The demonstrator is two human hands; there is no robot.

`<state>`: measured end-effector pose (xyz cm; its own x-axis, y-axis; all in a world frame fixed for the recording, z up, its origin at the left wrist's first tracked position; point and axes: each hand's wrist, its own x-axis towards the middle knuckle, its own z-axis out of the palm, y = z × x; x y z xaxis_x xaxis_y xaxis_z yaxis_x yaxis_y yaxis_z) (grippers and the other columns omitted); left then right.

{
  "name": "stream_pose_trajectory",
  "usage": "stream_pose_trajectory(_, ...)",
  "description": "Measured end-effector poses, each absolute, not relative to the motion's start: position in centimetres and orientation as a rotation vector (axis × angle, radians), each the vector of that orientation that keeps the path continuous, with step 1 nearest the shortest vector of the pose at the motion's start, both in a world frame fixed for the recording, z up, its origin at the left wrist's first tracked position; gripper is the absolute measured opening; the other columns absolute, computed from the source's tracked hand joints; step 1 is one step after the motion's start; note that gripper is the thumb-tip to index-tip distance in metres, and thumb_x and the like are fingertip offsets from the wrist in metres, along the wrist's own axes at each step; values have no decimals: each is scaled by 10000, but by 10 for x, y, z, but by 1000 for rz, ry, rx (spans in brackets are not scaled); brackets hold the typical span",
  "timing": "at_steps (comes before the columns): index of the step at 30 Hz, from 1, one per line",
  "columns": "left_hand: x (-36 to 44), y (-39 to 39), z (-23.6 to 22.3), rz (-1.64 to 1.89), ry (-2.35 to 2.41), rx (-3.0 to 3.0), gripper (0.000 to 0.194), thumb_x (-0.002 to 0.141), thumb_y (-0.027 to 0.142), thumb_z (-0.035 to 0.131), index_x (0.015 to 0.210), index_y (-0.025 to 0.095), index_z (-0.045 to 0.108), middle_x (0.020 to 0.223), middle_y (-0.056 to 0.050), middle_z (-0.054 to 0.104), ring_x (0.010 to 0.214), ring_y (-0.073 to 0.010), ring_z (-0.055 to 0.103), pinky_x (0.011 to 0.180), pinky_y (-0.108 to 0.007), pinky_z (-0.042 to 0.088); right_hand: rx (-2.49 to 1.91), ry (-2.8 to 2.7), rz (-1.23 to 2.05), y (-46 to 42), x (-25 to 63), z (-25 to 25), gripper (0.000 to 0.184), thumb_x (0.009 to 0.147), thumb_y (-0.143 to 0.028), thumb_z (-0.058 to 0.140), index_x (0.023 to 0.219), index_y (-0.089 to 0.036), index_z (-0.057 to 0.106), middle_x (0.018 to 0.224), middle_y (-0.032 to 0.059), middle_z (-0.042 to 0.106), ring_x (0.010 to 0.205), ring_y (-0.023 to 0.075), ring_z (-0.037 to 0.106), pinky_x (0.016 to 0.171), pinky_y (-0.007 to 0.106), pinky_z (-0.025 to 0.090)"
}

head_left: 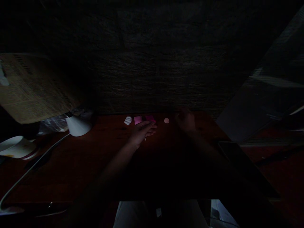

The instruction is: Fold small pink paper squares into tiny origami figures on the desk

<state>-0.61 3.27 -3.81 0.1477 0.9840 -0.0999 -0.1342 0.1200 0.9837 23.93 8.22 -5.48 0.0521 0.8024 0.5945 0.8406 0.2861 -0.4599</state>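
Observation:
My left hand (142, 132) is over the dark red-brown table, its fingers drawn together. A thin white stick-like tip (145, 138) shows below them; its kind is too dim to make out. Just beyond the fingers lie a light pink square (137, 119) and a darker magenta square (150, 118). The magenta one is partly covered by the fingers. A crumpled white ball (128, 120), seemingly paper, rests to their left. Between my hands sits a small rounded pale pink piece (166, 120). To its right, my right hand (186, 121) is dim and blurred, so its fingers cannot be read.
At the left stand a white cone-shaped lamp base (78, 125) with a cable, a white paper cup (17, 147) on its side and a brown printed cardboard sheet (35, 88). A dark flat panel (247, 167) lies at the right. A rough wall (154, 72) rises behind the table.

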Motion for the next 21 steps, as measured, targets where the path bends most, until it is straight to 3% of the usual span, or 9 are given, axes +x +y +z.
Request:
stream_pose_trajectory(3,-5,32,-38,1097,1047,1085,261,836,377,846,957,164,757,963,-80,812,683,-109,708,697,-246,581,-1611,-1924,117,80,222,-58,357,956,-288,603,1289,-197,698,1241,140,764,1079,299,730,925,389,557)
stream_pose_trajectory(6,-6,32,-38,1107,1056,1068,284,816,382,862,959,161,755,955,-78,815,685,-111,714,696,-239,584,-1647,-1982,182,80,212,-61,277,918,-247,662,1181,-226,746,1155,110,797,1015,287,751,858,351,562)
stream_pose_trajectory(11,-8,33,-38,1095,1067,1079,268,830,375,848,976,167,762,985,-93,820,711,-124,722,710,-251,590,-1625,-1988,229,82,219,-59,247,902,-138,641,1079,-238,781,1189,72,800,1069,247,751,918,323,552)
stream_pose_trajectory(15,-7,34,-40,1084,1085,1072,246,843,356,838,982,168,762,989,-94,817,710,-122,719,717,-257,592,-1622,-1949,272,80,230,-56,187,926,-188,631,987,-244,799,1157,52,812,1051,240,765,944,336,554)
stream_pose_trajectory(21,-7,34,-41,1083,1064,1097,295,823,389,857,987,169,751,979,-89,810,701,-119,714,719,-265,597,-1611,-1869,334,76,243,-53,176,842,-195,699,977,-250,796,1089,44,828,1016,272,777,906,353,566)
